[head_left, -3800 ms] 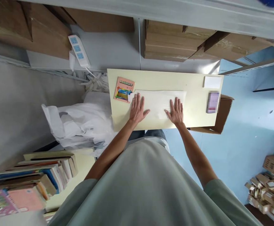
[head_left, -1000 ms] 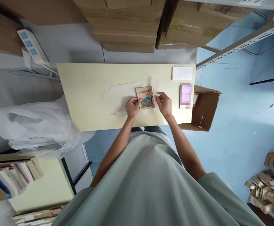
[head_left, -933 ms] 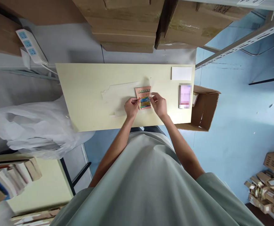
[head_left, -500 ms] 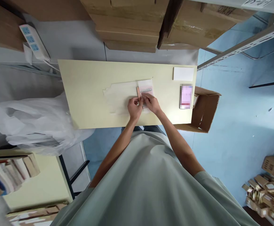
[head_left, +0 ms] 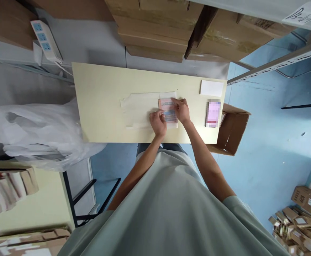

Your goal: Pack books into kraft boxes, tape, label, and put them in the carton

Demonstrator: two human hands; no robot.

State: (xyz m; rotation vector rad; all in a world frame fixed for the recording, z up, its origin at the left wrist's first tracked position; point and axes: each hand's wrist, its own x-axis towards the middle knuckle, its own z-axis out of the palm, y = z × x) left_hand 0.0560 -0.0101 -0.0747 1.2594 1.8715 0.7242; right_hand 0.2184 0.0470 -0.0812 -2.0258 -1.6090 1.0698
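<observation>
A small booklet-like item with a pink and blue striped cover (head_left: 168, 114) lies on a thin whitish sheet (head_left: 141, 110), which spreads to its left on the table. At the item's left edge is my left hand (head_left: 158, 123), fingers curled and thumb against forefinger; what they pinch is too small to make out. My right hand (head_left: 182, 111) rests at the upper right edge, its forefinger reaching onto the cover and the other fingers bent under. Whether its fingertips grip the cover or the sheet is unclear.
On the table's right end are a white flat box (head_left: 211, 88) and a pixelated pink phone-like object (head_left: 213, 113). An open cardboard box (head_left: 232, 129) stands beyond that edge. White plastic wrapping (head_left: 43, 131) bulges at the left. Cartons (head_left: 155, 32) line the back.
My hands have moved apart, the right one going up and to the right. More of the striped cover shows where whitish material and my fingers covered it. The view has shifted slightly.
</observation>
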